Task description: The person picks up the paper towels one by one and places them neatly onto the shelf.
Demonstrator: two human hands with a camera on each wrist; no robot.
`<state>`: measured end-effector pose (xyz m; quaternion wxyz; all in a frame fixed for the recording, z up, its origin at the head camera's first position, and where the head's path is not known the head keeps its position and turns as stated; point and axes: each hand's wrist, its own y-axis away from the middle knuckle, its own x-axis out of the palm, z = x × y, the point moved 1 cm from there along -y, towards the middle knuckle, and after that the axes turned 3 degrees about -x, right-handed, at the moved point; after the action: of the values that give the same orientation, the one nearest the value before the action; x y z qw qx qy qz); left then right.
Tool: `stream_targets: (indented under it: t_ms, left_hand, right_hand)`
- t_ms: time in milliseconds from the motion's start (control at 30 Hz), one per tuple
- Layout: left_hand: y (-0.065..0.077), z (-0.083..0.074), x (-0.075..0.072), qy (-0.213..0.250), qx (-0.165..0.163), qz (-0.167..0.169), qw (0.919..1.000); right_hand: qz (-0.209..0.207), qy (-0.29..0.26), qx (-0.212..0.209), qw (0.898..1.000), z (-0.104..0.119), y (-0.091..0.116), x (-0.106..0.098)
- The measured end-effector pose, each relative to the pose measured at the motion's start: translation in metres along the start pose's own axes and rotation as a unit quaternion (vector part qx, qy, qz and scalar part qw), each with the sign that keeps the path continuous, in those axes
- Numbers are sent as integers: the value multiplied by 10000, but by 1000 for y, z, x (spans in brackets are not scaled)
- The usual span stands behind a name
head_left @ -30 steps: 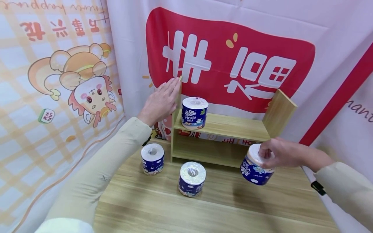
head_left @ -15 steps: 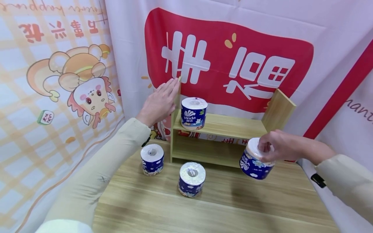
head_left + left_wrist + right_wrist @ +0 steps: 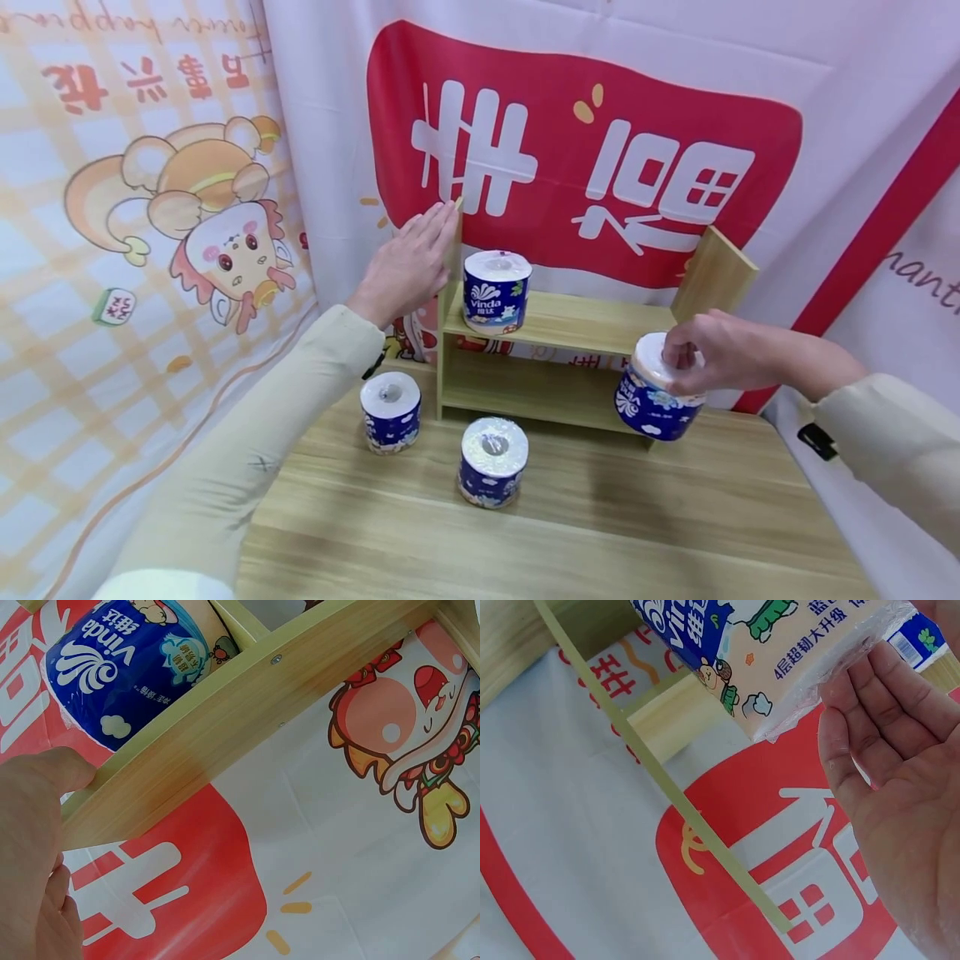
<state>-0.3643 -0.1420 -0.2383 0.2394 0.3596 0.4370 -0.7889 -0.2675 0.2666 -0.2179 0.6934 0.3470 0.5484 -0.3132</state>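
My right hand (image 3: 731,354) pinches the top of a blue-and-white toilet paper roll (image 3: 660,410), fingers at its core hole. That roll hangs above the table, in front of the shelf's right end. My left hand (image 3: 411,265) holds the upper end of the left side panel of a small wooden shelf (image 3: 592,323). In the left wrist view its thumb lies on one side of the panel (image 3: 202,746), its fingers on the other. A second toilet paper roll (image 3: 495,302) stands upright at the left of the upper board, close beside that panel.
Two more upright toilet paper rolls stand on the wooden table (image 3: 570,542): one at the left (image 3: 392,423), another nearer the middle (image 3: 491,477). The shelf's right side panel (image 3: 716,275) rises behind my right hand. A printed curtain (image 3: 600,50) hangs behind the shelf.
My right hand has lifted the toilet paper roll higher, up toward the shelf's right end. The left hand stays at the side panel, and the other rolls have not moved.
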Motion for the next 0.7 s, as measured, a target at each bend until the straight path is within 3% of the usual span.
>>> stream_targets:
  t_ms: [700]
  left_hand:
    - [-1,0,1,-57,20,-90,9999]
  right_hand:
    - [-258,259,-11,9993,1,-10,-25]
